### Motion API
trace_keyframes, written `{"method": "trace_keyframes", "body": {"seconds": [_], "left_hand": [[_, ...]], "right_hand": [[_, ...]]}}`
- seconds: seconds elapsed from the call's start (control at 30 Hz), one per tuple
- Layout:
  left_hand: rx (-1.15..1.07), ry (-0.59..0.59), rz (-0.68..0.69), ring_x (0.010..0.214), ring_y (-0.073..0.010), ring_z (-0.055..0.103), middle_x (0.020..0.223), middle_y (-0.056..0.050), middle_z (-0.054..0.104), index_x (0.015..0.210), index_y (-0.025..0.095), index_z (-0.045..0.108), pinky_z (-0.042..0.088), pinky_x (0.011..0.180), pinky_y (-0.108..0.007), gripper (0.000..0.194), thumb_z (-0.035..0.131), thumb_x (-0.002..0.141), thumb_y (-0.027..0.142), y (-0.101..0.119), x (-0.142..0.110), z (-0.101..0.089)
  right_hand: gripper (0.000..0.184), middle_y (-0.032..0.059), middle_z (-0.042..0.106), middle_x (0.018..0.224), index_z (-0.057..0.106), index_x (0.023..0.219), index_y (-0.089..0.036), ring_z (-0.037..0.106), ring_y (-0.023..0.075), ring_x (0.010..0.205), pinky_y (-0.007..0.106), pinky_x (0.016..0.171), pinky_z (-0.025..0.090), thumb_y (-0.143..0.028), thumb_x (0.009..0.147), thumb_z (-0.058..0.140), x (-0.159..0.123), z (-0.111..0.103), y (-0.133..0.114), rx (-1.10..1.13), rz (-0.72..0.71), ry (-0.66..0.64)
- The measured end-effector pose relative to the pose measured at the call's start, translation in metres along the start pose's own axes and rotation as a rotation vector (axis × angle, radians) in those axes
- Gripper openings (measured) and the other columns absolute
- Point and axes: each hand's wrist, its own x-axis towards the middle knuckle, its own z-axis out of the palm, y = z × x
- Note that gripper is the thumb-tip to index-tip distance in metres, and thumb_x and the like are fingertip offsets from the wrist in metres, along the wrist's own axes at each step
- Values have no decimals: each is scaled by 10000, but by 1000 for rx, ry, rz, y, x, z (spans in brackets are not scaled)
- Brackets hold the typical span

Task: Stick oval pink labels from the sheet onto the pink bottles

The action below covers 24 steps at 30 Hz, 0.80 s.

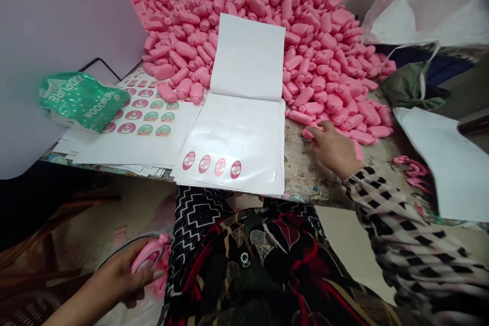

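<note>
My left hand (128, 272) is low at the left, below the table edge, with its fingers closed round a pink bottle (148, 255) that carries an oval label. More pink pieces show in and beside a clear bag just behind it. On the table, my right hand (334, 148) reaches to the front edge of the bottle pile (260, 5), its fingertips on a small pink bottle (306, 133). The fingers partly cover that bottle. Between the hands lies a sticker sheet (233, 132) with several oval pink stickers along its lower edge; its upper part is folded back against the pile.
At the left are more sticker sheets (147, 107) with pink and green ovals, under a green patterned packet (89, 102). Pink scraps (412, 170) and a white sheet (445, 163) lie at the right. A dark green cloth bag (414, 86) sits behind them.
</note>
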Motion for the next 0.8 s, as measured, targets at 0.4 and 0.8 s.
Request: {"method": "trace_keyframes", "body": {"seconds": [0.4,0.8], "left_hand": [[254,-144,284,1084,-257,583,1147,-27,669,1125,316,652,431,955,-367,384,616,772,465,70,-6,8],[-666,-682,231,787,-170,647,947,-109,659,1171,148,556,501,746,-313,468,475,874,500,159,19,98]], "right_hand": [[420,133,612,1157,569,1210,-189,596,246,871,304,587,343,-374,835,536,14,-3,7,109,-43,99],[297,34,656,1058,574,1117,-231,611,167,953,329,808,504,-267,824,604,-57,-42,-105,1269,-353,16]]}}
